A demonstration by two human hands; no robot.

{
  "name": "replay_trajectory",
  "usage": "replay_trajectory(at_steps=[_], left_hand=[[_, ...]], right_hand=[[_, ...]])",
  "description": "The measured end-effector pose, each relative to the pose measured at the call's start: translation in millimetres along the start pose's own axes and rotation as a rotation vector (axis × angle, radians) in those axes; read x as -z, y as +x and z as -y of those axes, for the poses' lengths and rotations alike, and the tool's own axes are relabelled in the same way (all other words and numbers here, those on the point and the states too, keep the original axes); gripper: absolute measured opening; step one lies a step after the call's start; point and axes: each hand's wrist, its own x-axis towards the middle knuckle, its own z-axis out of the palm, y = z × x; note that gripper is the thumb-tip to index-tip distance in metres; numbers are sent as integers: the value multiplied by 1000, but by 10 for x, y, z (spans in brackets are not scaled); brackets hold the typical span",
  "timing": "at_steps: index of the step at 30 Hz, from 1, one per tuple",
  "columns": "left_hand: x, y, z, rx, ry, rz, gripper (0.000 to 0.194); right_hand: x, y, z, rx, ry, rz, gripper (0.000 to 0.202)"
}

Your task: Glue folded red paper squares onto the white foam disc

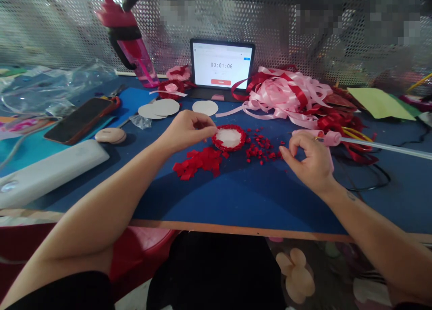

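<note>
A white disc with a ruffled red rim point(231, 138) lies at the middle of the blue table. My left hand point(189, 131) has its thumb and fingers closed at the disc's left edge. Small crumpled red pieces point(261, 147) are scattered right of the disc, and flat red squares point(200, 162) form a pile at its lower left. My right hand point(310, 159) curls at a pink glue gun point(333, 138), hiding much of its body; a long clear glue stick point(384, 146) juts out to the right. The gun's nozzle points left.
A tablet point(222, 67) showing a timer stands behind plain white discs point(205, 108). Pink and red ribbons point(280, 94) heap beside it. Leftward are a bottle point(131, 44), a phone point(81, 120), an earbud case point(110, 135) and a white device point(54, 172). A black cord point(384, 184) lies rightward.
</note>
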Motion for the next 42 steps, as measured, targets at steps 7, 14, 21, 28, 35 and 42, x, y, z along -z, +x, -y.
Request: replay_trajectory(at_steps=[7, 14, 21, 28, 35, 42], left_hand=[[-64, -19, 65, -80, 415, 247, 17], [-204, -31, 69, -30, 491, 248, 13], [-171, -29, 41, -55, 377, 228, 11], [-42, 19, 117, 108, -30, 166, 19], [-49, -8, -30, 122, -315, 139, 17], [-115, -58, -120, 95, -587, 121, 21]], right_hand=[[-4, -14, 72, -5, 61, 104, 55], [3, -25, 66, -3, 78, 104, 39], [11, -17, 77, 0, 85, 112, 35], [5, -20, 63, 7, 108, 120, 33], [0, -28, 64, 7, 113, 124, 31], [-15, -37, 82, 14, 126, 146, 31]])
